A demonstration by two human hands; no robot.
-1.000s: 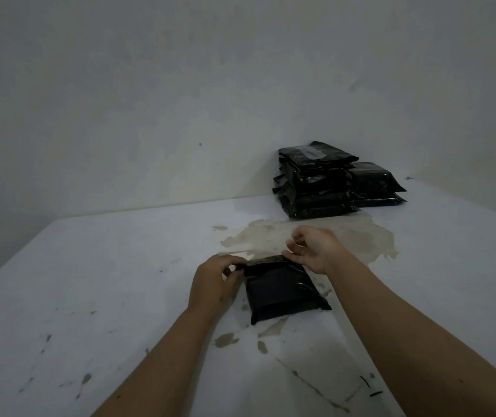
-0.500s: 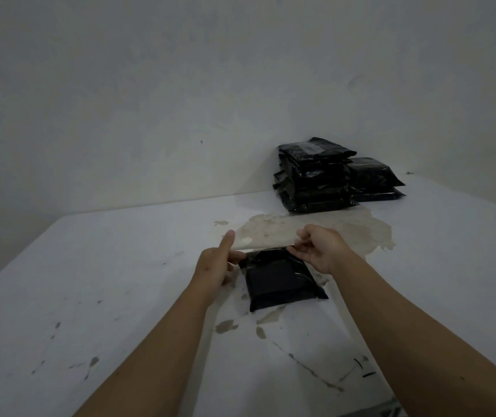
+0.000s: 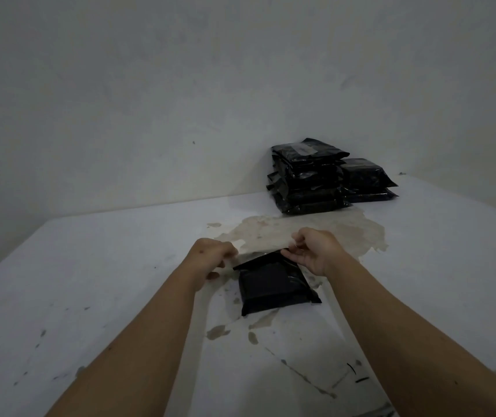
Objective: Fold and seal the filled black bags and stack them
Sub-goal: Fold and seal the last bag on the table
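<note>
A filled black bag (image 3: 274,284) lies on the white worktop (image 3: 90,266), in front of the person. The left hand (image 3: 213,257) has curled fingers at the bag's far left corner; what they hold I cannot tell. The right hand (image 3: 313,251) pinches the far edge. Sealed bags stand in a stack (image 3: 307,179) near the wall, a lower pile (image 3: 367,182) beside it. The top bag has a pale label (image 3: 302,148), not readable.
</note>
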